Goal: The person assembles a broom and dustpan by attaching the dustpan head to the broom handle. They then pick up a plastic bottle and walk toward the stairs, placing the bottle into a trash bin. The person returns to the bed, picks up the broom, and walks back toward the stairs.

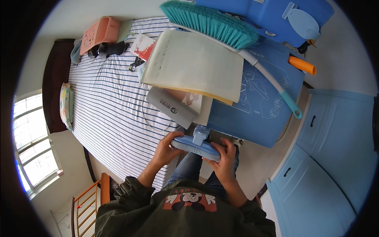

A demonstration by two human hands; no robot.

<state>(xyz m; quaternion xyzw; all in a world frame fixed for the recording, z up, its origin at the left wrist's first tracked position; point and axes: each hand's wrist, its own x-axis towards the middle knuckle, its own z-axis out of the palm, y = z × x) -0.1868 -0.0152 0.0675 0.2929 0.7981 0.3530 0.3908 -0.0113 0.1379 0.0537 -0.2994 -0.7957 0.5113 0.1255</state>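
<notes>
Between both hands, above my lap, is a light blue mop head [196,149], an oblong pad with a plastic joint [201,134] standing up from its top. My left hand [165,149] grips its left end, thumb on top. The right end is in my right hand [224,158], fingers curled around the edge. The pad's underside is hidden from me. Just beyond it, a grey oblong case [170,106] lies on the bed's near edge.
A striped bed [106,102] stretches left. Ahead, an open notebook [197,63] overlaps a blue board [252,122], with a teal-bristled brush [213,25] across them. An orange tube [302,65] lies at the right, above blue cabinets [316,170]. A pink basket [100,33] stands at far left.
</notes>
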